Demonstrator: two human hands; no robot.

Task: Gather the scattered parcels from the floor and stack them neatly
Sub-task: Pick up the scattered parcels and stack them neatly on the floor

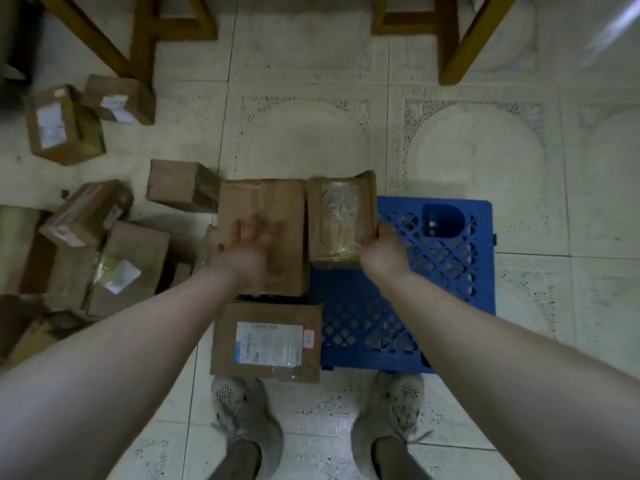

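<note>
Currently standing over the blue crate (443, 271) on the tiled floor (304, 140), with my shoes (242, 417) at its near edge.

Left hand (251, 244): fingers straight and spread apart, palm down over the top of the plain parcel (263, 199). The hand is motion-blurred, so I cannot tell whether it presses the cardboard or hangs just above it.

Right hand (384, 247): fingers curled round the near right edge of the taped parcel (337, 216), gripping it. This parcel has clear tape down the middle of its top and a torn flap at the far right corner.

Positions:
- The plain parcel and the taped parcel lie side by side, touching or nearly so, at the far left part of the crate.
- The labelled parcel (266, 341) lies nearer to me, label up, at the crate's near left corner, just in front of my left shoe.
- Loose parcels (88, 213) lie on the floor to my left, some tilted and leaning on each other; two more (65, 126) sit farther off by the wooden legs (138, 39).
</note>
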